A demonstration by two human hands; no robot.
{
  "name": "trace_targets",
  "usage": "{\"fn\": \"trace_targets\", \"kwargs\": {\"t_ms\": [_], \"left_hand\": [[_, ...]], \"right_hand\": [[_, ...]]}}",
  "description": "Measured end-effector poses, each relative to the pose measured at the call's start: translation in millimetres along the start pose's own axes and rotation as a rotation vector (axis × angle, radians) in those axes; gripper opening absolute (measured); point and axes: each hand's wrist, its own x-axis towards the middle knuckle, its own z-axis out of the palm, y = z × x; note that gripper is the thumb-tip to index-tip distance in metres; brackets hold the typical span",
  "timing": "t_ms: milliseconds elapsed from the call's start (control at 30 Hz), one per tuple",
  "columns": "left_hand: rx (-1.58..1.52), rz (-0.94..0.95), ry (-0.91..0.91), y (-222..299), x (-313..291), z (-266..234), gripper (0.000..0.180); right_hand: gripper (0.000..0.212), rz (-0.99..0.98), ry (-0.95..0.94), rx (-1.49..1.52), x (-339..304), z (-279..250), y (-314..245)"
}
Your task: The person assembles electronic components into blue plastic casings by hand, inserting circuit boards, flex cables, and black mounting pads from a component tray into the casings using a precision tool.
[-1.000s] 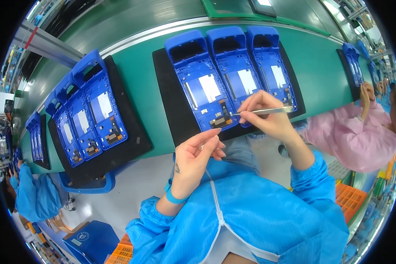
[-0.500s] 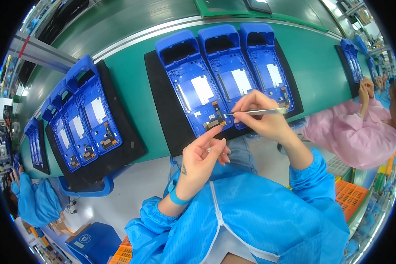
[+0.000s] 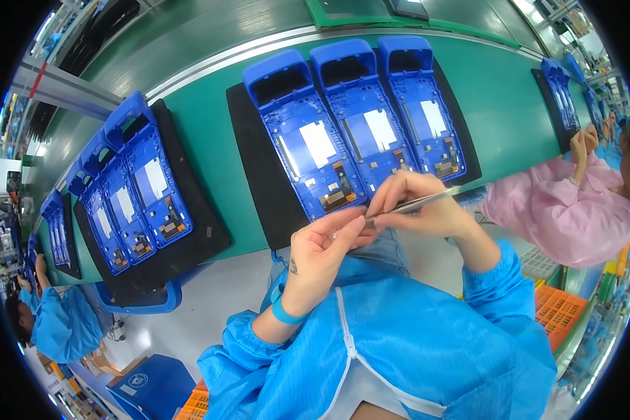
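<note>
My right hand (image 3: 427, 208) pinches a pair of slim metal tweezers (image 3: 421, 201), whose tip points left. Close against that tip, my left hand (image 3: 322, 250) has its thumb and index finger drawn together; whatever lies between them is too small to make out. Just beyond both hands lie a left blue plastic housing (image 3: 295, 120), a middle blue housing (image 3: 360, 105) and a right blue housing (image 3: 414, 89), side by side. Each carries a bright rectangular panel, with dark and copper-coloured flex parts at its near end. My hands partly cover the near end of the middle one.
Under the housings is a black mat (image 3: 248, 161) on the green bench (image 3: 206, 133). Another black mat (image 3: 206, 231) at left bears more blue housings (image 3: 150, 175). A person in pink (image 3: 553, 210) works at right; a person in blue (image 3: 66, 322) is at far left. Orange crates (image 3: 558, 316) stand lower right.
My right hand and the tweezers have come back toward me, off the left housing's flex parts, to my left fingers. My left index finger has left the housing's near edge, closing toward the thumb.
</note>
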Motion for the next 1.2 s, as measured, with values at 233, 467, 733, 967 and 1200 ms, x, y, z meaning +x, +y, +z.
{"fn": "trace_targets", "kwargs": {"t_ms": [233,467,733,967,1200], "left_hand": [[0.081,-0.059,-0.058,-6,2,-1,0.021],[0.115,-0.072,-0.065,-7,1,3,0.022],[0.143,-0.057,-0.06,-8,1,3,0.022],[0.148,-0.047,-0.062,-9,1,3,0.022],[0.167,-0.041,-0.057,-10,1,2,0.022]], "right_hand": [[0.013,0.077,0.234,-0.102,-5,-13,2],[0.014,0.056,0.219,-0.143,-4,-12,3],[0.015,0.093,0.218,-0.112,-5,-15,4],[0.014,0.082,0.22,-0.134,-3,-14,3],[0.014,0.082,0.214,-0.117,-4,-14,5]]}}
